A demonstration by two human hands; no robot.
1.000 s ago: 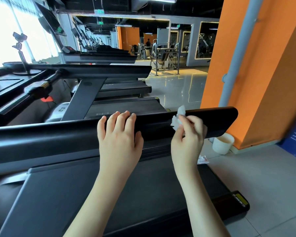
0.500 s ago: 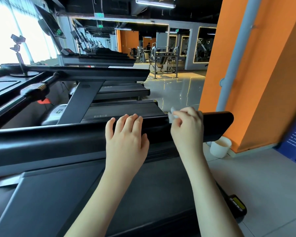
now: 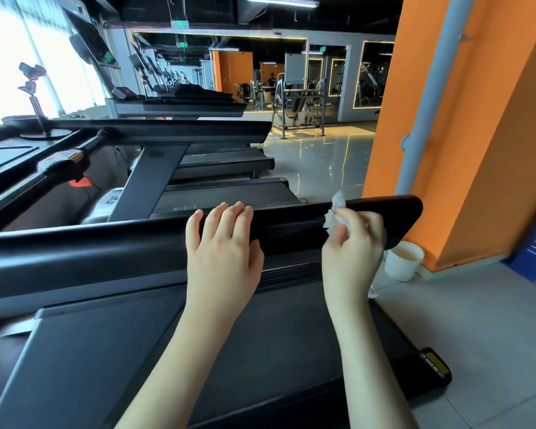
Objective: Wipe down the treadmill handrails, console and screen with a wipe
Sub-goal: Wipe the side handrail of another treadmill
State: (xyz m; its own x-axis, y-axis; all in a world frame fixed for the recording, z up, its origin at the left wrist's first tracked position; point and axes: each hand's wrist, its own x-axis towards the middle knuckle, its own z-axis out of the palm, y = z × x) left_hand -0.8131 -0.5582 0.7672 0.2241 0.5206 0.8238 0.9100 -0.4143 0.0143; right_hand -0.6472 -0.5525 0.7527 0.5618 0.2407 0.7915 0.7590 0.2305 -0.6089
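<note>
Status check on the handrail (image 3: 106,252), we're working near its right end.

Left to right: the black rail runs across in front of us, long axis left-right, tipping up a bit toward the right. Our left hand (image 3: 223,252) lies flat on top around the middle, fingers straight, not gripping anything. Further right the white wipe (image 3: 331,222) is bunched against the rail's near face, pinched in the curled fingers of our right hand (image 3: 356,243). The rounded end is near, just right of the wipe, so we reckon that hand finishes it; the long stretch lies leftward, past the left hand. Paper cup (image 3: 403,264) sits on the floor below the end.
</note>
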